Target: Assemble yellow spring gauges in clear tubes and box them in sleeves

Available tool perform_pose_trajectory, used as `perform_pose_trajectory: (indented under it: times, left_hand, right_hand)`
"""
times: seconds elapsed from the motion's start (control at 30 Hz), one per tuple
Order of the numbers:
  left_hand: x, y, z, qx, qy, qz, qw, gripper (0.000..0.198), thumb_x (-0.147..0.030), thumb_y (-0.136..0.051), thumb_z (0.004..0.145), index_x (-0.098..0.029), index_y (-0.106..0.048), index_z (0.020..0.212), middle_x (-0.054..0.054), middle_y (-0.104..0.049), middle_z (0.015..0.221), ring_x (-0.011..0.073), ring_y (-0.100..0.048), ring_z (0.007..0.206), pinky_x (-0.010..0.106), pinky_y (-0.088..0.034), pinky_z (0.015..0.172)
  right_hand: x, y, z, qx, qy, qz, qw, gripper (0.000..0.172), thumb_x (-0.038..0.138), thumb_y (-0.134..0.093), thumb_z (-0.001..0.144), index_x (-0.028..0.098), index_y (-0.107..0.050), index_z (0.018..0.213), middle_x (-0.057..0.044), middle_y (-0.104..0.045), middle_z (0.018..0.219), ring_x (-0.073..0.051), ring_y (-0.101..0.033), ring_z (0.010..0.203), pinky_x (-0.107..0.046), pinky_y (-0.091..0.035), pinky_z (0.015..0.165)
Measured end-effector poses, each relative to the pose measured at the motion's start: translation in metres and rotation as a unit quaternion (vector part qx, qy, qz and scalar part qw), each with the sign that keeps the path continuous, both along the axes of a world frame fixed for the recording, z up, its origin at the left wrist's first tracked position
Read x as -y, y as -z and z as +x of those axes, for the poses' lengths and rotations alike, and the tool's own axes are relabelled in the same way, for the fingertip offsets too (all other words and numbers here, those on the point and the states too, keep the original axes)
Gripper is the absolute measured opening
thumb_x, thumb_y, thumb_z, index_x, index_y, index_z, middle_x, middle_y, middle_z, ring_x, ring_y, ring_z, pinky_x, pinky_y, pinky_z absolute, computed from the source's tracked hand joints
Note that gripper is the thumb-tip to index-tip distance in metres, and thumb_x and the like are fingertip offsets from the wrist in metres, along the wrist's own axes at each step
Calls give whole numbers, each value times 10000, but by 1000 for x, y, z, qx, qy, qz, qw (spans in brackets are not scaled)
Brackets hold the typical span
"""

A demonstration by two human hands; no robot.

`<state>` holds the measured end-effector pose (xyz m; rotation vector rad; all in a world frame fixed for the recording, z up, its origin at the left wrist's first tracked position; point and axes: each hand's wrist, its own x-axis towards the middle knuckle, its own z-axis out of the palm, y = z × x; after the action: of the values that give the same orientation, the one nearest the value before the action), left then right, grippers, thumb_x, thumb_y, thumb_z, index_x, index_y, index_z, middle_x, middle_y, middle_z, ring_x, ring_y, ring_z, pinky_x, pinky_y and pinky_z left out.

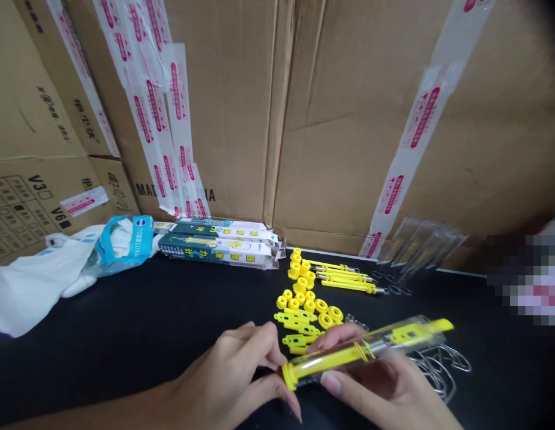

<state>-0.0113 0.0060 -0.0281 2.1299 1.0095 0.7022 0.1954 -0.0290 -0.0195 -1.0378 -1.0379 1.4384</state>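
A clear-tubed spring scale (333, 361) with a yellow inner part lies tilted across my right hand (389, 385), whose fingers wrap round the tube from below and behind. At its lower left end sits a yellow end cap (289, 377). My left hand (241, 367) has thumb and fingers closed at that cap; the fingertips are partly hidden. A yellow flat piece (411, 332) shows inside the tube's upper right end, with a yellow tip poking out. Just beyond my fingers lie several flat yellow plates (297, 318), and metal wire hooks (438, 370) lie to the right.
Yellow collars (299, 285) and rings (335, 313) are grouped behind my hands. Yellow rods with springs (349, 278) lie farther back, beside clear tubes (416, 245). Printed boxes (218, 251) stand against the cardboard wall (223, 119). A blue tissue packet (126, 245) and white cloth (39, 286) are left.
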Motion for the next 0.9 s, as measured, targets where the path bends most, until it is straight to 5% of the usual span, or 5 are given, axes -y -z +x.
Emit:
perform_pose_trajectory:
  times: [0.13,0.3,0.53,0.67,0.9]
  left_hand:
    - [0,-4,1,-14,-38,26,999,234,-149,-881,698,-200,-659,750,-77,-692,743,105,-636,680,156,-476,599]
    - [1,-9,1,-22,20,148,989,129,-100,-761,839,-221,-727,810,-49,-706,799,120,-591,707,197,-451,648]
    - [0,-11,1,-78,27,196,977,225,-120,-652,931,-201,-664,722,-22,-698,797,162,-556,761,262,-421,746]
    - [0,-11,0,-106,28,198,974,284,-93,-567,972,-196,-638,717,-14,-647,738,170,-540,747,270,-400,745]
    - [4,-9,0,-132,27,265,955,359,65,-383,905,-192,-534,703,0,-592,696,192,-467,690,300,-327,659]
  right_hand:
    - [-3,1,4,10,-7,-4,1000,216,352,-910,649,259,-769,784,-16,-756,839,-227,-732,824,-330,-607,795]
    - [-6,2,14,63,-34,-13,997,207,323,-895,682,277,-750,824,-14,-795,855,-249,-750,874,-358,-598,852]
    - [-3,2,12,10,-42,-14,999,247,352,-883,712,242,-735,876,-18,-791,811,-187,-734,687,-297,-604,689]
    - [0,4,11,-25,-25,-45,998,283,387,-836,780,226,-760,1000,-44,-796,872,-201,-752,813,-302,-611,781]
    - [-2,7,16,0,-34,-42,999,221,339,-861,756,225,-742,904,-18,-790,767,-196,-761,760,-301,-606,781]
